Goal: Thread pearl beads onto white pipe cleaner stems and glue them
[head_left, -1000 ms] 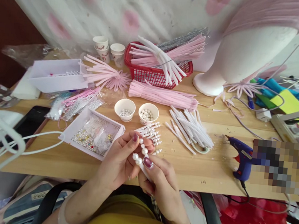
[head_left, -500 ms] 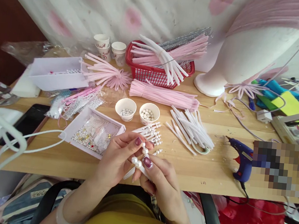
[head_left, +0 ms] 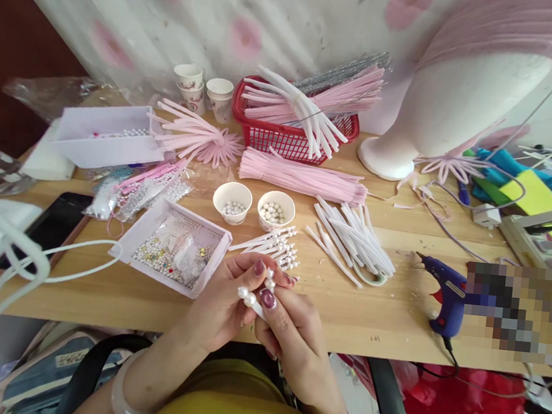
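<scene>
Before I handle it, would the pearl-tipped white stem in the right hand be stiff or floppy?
The stem probably bends yet keeps shape, as similar white stems arch over the red basket. It looks slim, so likely light; its shiny pearls may be slippery.

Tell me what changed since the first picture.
The left hand moved slightly right and nearer the body; the right hand edged left, bringing them closer together. They still hold the beaded stems. The bead cups and glue gun stayed put.
</scene>
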Available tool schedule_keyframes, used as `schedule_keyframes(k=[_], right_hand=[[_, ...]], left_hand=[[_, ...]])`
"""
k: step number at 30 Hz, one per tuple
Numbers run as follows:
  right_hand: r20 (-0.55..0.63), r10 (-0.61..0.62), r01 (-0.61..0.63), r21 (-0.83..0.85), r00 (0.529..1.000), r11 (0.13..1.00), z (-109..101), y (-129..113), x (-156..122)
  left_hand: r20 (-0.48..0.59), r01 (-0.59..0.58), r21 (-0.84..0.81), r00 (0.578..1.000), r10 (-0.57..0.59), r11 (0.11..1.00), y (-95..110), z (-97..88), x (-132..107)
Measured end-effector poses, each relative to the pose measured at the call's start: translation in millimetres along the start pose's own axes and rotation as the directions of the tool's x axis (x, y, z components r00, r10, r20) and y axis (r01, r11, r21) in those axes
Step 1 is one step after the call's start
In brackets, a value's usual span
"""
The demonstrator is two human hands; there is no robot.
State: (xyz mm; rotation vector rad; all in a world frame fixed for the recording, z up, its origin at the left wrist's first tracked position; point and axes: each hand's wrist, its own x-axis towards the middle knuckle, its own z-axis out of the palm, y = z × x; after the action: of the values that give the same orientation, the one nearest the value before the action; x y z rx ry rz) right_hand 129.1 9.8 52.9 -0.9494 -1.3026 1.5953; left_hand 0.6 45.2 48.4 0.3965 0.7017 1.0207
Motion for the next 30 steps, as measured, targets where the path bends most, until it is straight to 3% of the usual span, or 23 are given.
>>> schedule_keyframes(k=[5,9,13,30], right_hand=[[-0.041,0.053,-0.049,0.099,0.998,0.994,0.2,8.4,-0.7],[-0.040,0.117,-0.105,0.223,0.992,0.969,1.7,13.5,-1.3],[-0.054,0.154,-0.138,0.229,0.987,0.964,3.5,14.6,-1.5],[-0.077,0.126,-0.108,0.200,0.989,0.974,4.3,22.0,-2.9]], left_hand=[[-0.007,0.000,-0.062,1.000,-0.001,0.998,3.6,3.7,-0.7],[-0.009,-0.083,-0.111,0.997,0.083,0.990,4.3,3.1,-3.3],[0.032,-0.119,-0.066,0.992,0.121,0.991,0.6,0.1,-3.8],[0.002,-0.091,-0.006,0.996,0.091,0.996,-4.4,-3.6,-0.6]])
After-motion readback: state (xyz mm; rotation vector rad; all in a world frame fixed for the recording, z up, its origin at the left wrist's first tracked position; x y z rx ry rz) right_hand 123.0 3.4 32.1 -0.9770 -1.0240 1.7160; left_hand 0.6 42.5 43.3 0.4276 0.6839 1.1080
